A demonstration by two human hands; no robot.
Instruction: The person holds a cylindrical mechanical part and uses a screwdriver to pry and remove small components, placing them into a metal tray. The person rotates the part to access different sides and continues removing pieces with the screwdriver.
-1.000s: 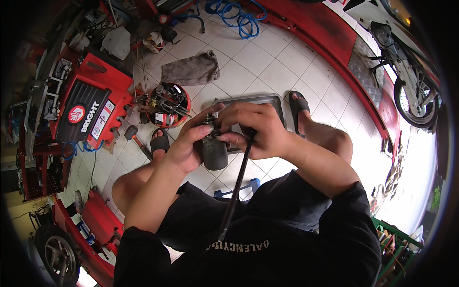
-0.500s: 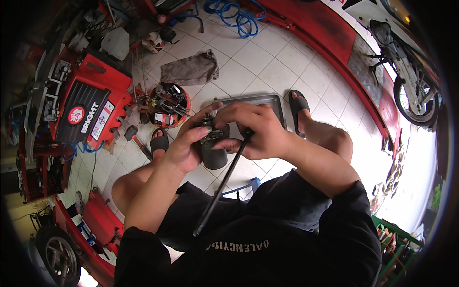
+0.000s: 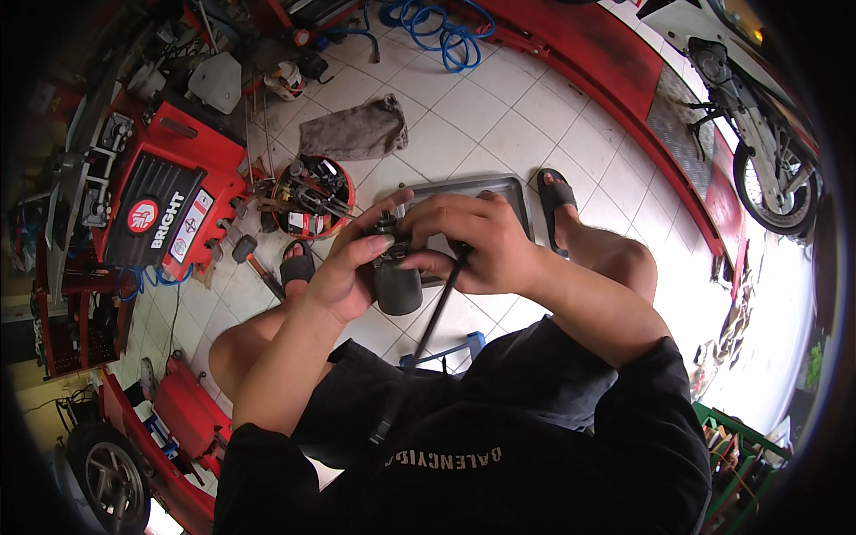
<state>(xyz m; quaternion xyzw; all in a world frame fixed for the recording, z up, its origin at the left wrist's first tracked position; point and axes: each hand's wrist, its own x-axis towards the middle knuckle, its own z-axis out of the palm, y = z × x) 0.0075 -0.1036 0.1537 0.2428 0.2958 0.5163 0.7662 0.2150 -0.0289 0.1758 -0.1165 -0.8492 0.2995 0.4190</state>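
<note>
Between my hands is a dark grey cylindrical part (image 3: 399, 292) with a smooth rounded body and a cluster of fittings at its top; its exact kind I cannot make out. My left hand (image 3: 350, 267) grips it from the left, thumb across the fittings. From the right, my right hand (image 3: 477, 239) curls in, with thumb and index finger at the fittings. A long thin black rod (image 3: 437, 314) is also held in the right hand's fingers and slants down towards my shirt. The right fingertips are partly hidden.
Beneath my hands lies a grey metal tray (image 3: 513, 189) on the tiled floor. Left of it are a red tub (image 3: 343, 218) of tools and a hammer (image 3: 259, 265). A grey rag (image 3: 357, 129) and blue hose (image 3: 455, 45) lie farther off. A motorcycle (image 3: 758, 143) stands at right.
The lower end of the black rod has swung slightly to the right. My right fingers have shifted a little at the fittings; the cylindrical part stays almost in place.
</note>
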